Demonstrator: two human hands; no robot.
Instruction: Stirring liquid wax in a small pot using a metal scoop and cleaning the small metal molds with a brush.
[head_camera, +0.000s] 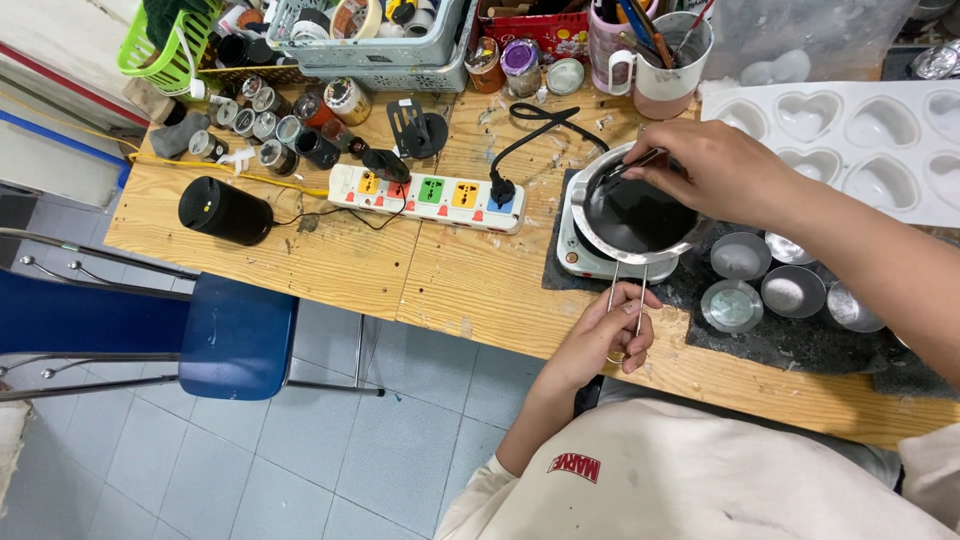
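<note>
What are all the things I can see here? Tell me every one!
Pot: one, silver, dark liquid inside, on a small white hot plate.
Power strip: one, white with coloured sockets, mid-table.
Speaker: one, black cylinder, table's left.
Heart mould: one, white, far right.
Round tins: several, silver, on a dark mat.
Mug: one, white, holding tools.
Baskets: grey and green, at the back.
Chair: one, blue, left.
Left hand: holds the pot's wire handle.
Right hand: holds a thin tool over the pot.

Head camera looks steeply down, close over the workbench (330, 262).
</note>
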